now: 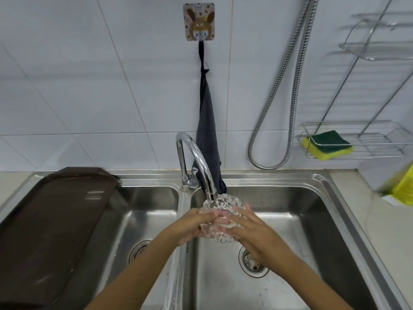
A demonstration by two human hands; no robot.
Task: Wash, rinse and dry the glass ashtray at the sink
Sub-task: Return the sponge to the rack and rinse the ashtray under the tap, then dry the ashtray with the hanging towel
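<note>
The clear, knobbly glass ashtray (pixel 220 217) is held tilted just under the spout of the chrome faucet (pixel 196 159), above the right basin of the steel double sink (pixel 312 198). My left hand (pixel 190 227) grips its left side and my right hand (pixel 252 231) grips its right side, fingers wrapped around the rim. Water flow is hard to make out. A dark grey towel (pixel 206 121) hangs from a wall hook behind the faucet.
A brown tray (pixel 51 220) lies across the left basin. A yellow-green sponge (pixel 327 145) sits in a wire rack (pixel 380 151) at the right wall. A metal shower hose (pixel 288 92) hangs there, and a yellow bag (pixel 404 186) rests on the right counter.
</note>
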